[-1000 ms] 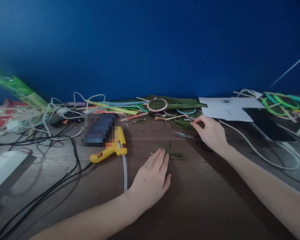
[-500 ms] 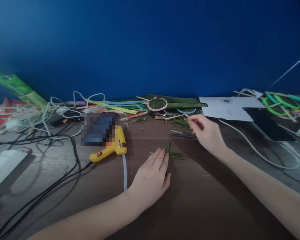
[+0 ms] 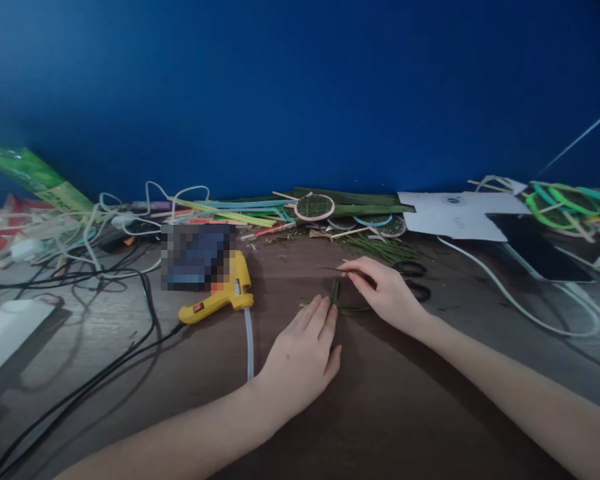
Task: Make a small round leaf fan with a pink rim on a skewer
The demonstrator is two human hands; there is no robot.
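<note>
My left hand (image 3: 303,360) lies flat on the table, fingers stretched out and pressing down the near ends of some crossed green leaf strips (image 3: 335,292). Part of these strips is hidden beneath the fingers. Just beyond and to the right, my right hand (image 3: 387,293) is closed in a pinch on a thin dark leaf strip (image 3: 330,268), whose free end points left above the crossed strips. Black-handled scissors (image 3: 411,269) lie under and behind the right hand, which hides most of their blades.
A yellow glue gun (image 3: 220,297) with a clear glue stick lies left of my hands, beside a blurred dark device (image 3: 197,257). Leaf strips (image 3: 387,247), round woven pieces (image 3: 315,207), white paper (image 3: 460,220), a phone (image 3: 545,250) and tangled cables (image 3: 147,293) line the back and sides.
My right hand has come from the leaf pile toward the crossed strips, moving nearer and left with a thin strip in its pinch. The scissors' handles now show. My left hand has stayed put.
</note>
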